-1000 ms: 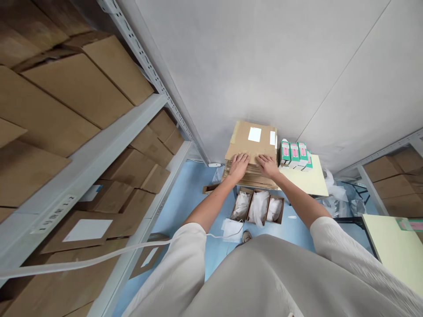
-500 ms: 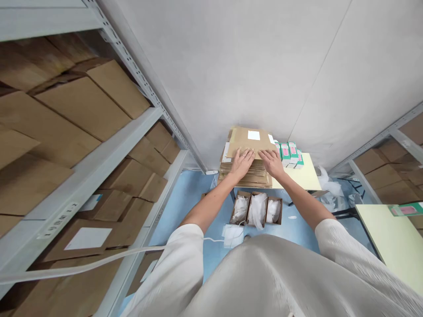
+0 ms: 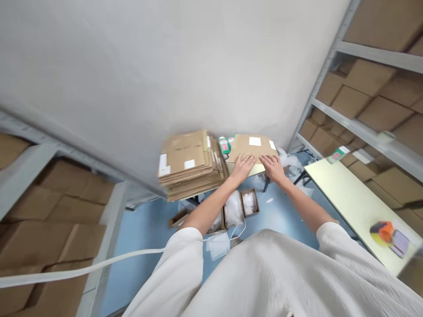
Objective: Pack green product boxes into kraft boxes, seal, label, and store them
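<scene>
A flattened cardboard box (image 3: 243, 143) with two white labels is held out in front of me by its near edge. My left hand (image 3: 243, 165) grips the left part of that edge, fingers lying on top and a ring on one finger. Further right along the same edge, my right hand (image 3: 271, 165) holds it the same way. Both thumbs are hidden beneath. Left of the held piece stands a tall stack of flattened cardboard boxes (image 3: 188, 154), some bearing white labels. Green-and-white cartons (image 3: 224, 145) are partly covered behind the held piece.
Below the work table (image 3: 254, 170) stand open boxes of white plastic bags (image 3: 234, 209). Shelves of cardboard boxes rise at left (image 3: 66, 198) and right (image 3: 370, 105). Another pale table (image 3: 350, 187) carries a carton and a colourful item. A white cable (image 3: 132, 253) crosses at left.
The flattened box has come away from the stack, carried to the right in both hands. My view has turned right, bringing more of the right shelf and second table into sight.
</scene>
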A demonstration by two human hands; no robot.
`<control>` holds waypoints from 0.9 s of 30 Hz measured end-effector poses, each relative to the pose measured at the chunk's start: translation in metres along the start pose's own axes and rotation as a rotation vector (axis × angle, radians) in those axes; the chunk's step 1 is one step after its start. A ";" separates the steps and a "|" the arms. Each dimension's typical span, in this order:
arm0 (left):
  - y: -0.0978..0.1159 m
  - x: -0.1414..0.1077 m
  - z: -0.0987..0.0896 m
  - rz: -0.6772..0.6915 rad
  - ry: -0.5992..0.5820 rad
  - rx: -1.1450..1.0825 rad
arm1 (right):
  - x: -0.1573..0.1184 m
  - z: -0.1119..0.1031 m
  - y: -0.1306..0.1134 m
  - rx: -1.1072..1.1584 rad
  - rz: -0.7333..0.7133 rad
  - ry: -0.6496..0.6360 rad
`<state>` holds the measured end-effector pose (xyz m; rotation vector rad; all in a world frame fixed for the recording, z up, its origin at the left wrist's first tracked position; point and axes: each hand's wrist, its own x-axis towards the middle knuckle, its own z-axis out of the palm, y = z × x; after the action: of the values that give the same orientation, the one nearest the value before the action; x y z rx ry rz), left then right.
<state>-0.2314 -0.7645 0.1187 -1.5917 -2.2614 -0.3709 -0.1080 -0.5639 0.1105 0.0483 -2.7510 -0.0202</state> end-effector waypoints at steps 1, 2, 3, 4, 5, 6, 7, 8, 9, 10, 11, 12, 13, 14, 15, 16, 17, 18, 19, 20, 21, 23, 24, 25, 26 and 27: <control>0.022 0.014 0.010 0.035 -0.010 -0.018 | -0.022 -0.005 0.018 -0.007 0.036 -0.013; 0.044 0.028 0.020 0.069 -0.021 -0.038 | -0.045 -0.011 0.036 -0.013 0.074 -0.027; 0.066 0.041 0.030 0.101 -0.034 -0.058 | -0.067 -0.016 0.052 -0.017 0.114 -0.040; 0.088 0.054 0.039 0.130 -0.048 -0.078 | -0.089 -0.020 0.068 -0.021 0.155 -0.052; 0.110 0.066 0.048 0.158 -0.063 -0.098 | -0.111 -0.025 0.082 -0.024 0.196 -0.064; 0.132 0.077 0.057 0.186 -0.081 -0.119 | -0.133 -0.030 0.096 -0.027 0.236 -0.076; 0.153 0.088 0.065 0.214 -0.099 -0.140 | -0.154 -0.035 0.108 -0.033 0.277 -0.090; 0.173 0.097 0.073 0.242 -0.119 -0.160 | -0.174 -0.041 0.119 -0.040 0.318 -0.107; 0.193 0.107 0.080 0.272 -0.138 -0.180 | -0.194 -0.046 0.129 -0.046 0.359 -0.127; 0.211 0.115 0.088 0.302 -0.157 -0.198 | -0.213 -0.052 0.138 -0.052 0.400 -0.148; 0.229 0.123 0.095 0.334 -0.176 -0.216 | -0.232 -0.057 0.145 -0.054 0.441 -0.168; 0.246 0.131 0.102 0.365 -0.193 -0.236 | -0.249 -0.062 0.153 -0.055 0.479 -0.185; 0.263 0.138 0.110 0.395 -0.211 -0.257 | -0.266 -0.067 0.159 -0.054 0.515 -0.197; 0.278 0.145 0.117 0.426 -0.229 -0.279 | -0.282 -0.072 0.165 -0.052 0.549 -0.206; 0.293 0.152 0.124 0.457 -0.247 -0.301 | -0.296 -0.076 0.170 -0.050 0.582 -0.212; 0.307 0.158 0.132 0.488 -0.264 -0.320 | -0.310 -0.080 0.175 -0.050 0.615 -0.218; 0.319 0.164 0.139 0.518 -0.280 -0.334 | -0.322 -0.082 0.179 -0.050 0.648 -0.224; 0.331 0.170 0.146 0.547 -0.293 -0.344 | -0.334 -0.085 0.183 -0.050 0.680 -0.231; 0.342 0.176 0.153 0.574 -0.305 -0.352 | -0.344 -0.086 0.187 -0.051 0.711 -0.239; 0.352 0.182 0.161 0.599 -0.316 -0.360 | -0.353 -0.087 0.191 -0.053 0.741 -0.244; 0.361 0.188 0.168 0.624 -0.328 -0.368 | -0.362 -0.087 0.195 -0.057 0.769 -0.248; 0.376 0.200 0.183 0.673 -0.352 -0.386 | -0.375 -0.087 0.202 -0.065 0.823 -0.257; 0.383 0.207 0.190 0.697 -0.363 -0.394 | -0.381 -0.085 0.207 -0.070 0.849 -0.263; 0.390 0.214 0.198 0.720 -0.373 -0.398 | -0.385 -0.084 0.211 -0.076 0.877 -0.270; 0.395 0.221 0.206 0.742 -0.383 -0.401 | -0.388 -0.082 0.216 -0.080 0.903 -0.279; 0.400 0.228 0.214 0.761 -0.393 -0.403 | -0.391 -0.080 0.222 -0.083 0.928 -0.289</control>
<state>0.0474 -0.3497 0.0274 -2.7742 -1.6696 -0.3293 0.2769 -0.3281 0.0402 -1.3214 -2.7615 0.1176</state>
